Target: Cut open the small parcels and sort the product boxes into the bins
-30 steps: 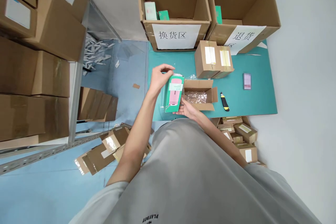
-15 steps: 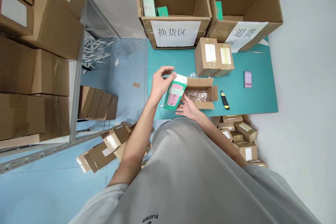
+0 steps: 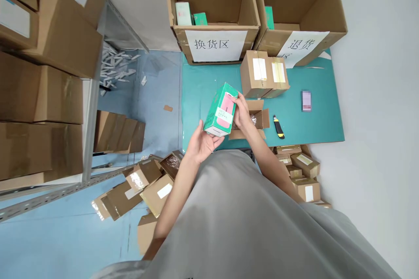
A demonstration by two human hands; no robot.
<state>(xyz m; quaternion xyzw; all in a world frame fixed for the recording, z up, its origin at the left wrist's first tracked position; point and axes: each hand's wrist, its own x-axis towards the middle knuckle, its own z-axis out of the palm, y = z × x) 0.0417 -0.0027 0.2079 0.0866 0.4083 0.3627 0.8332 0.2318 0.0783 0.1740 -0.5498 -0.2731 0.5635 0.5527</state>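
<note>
A green and white product box (image 3: 223, 110) with a pink front panel is tilted above the near part of the teal table. My right hand (image 3: 241, 112) grips its right side, thumb on the front. Palm up, my left hand (image 3: 203, 144) cradles the lower end, thumb at the left corner and fingers partly beneath it. Behind my right hand sits an open cardboard box (image 3: 258, 117), its flaps spread and clear bubble wrap (image 3: 253, 119) inside. A yellow and black utility knife (image 3: 279, 127) lies to the right of that box.
Two large open cartons with paper signs (image 3: 216, 46) (image 3: 303, 45) stand at the back, holding green boxes. Two sealed parcels (image 3: 264, 74) stand before them. A phone-like object (image 3: 306, 101) lies at right. Shelving with cartons (image 3: 62, 96) is at left; boxes (image 3: 153, 192) litter the floor.
The product box has been turned over, so its white end now points down toward me. My left hand has moved from its top to underneath; my right hand has risen to its side.
</note>
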